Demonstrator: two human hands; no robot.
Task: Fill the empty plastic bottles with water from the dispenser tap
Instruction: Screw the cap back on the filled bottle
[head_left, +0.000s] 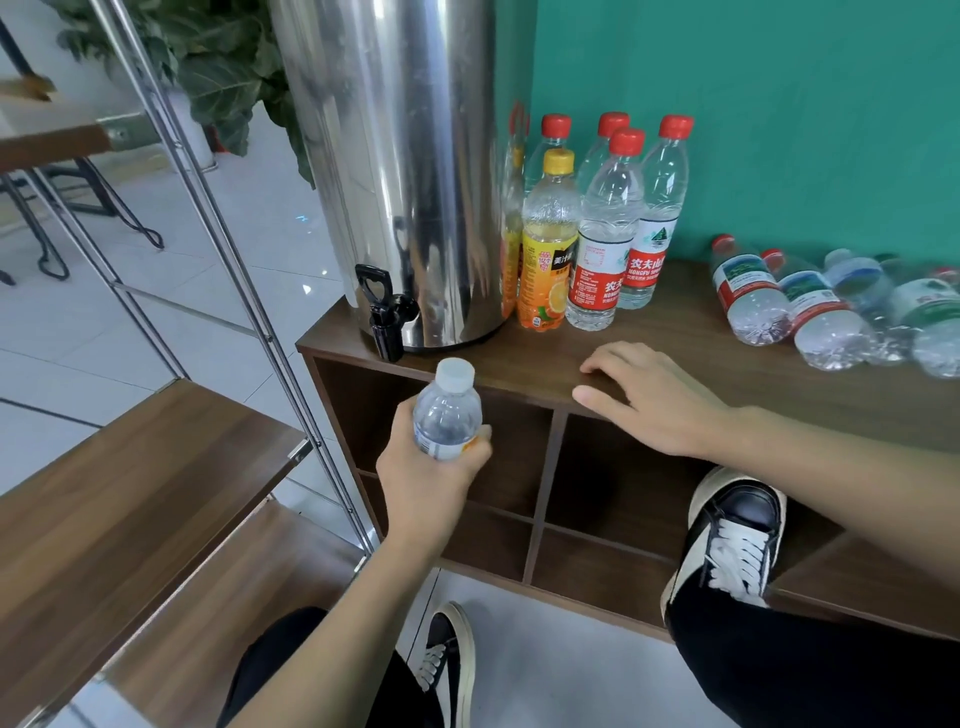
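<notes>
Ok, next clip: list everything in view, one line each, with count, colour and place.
dispenser: one, steel, cabinet's left end
tap: one, black, dispenser's base, overhanging the edge
upright bottles: at least five, clear with red caps, one orange with yellow cap, beside the dispenser
lying bottles: at least four, clear, cabinet's right end
cabinet: one, dark wood, open cubbies
plant: one, green, behind the dispenser
shelf: one, wood boards on metal frame, left
shoes: two, black and white
small bottle: one, clear, white cap on, below the tap
left hand: grips the small bottle
right hand: flat on the cabinet
</notes>
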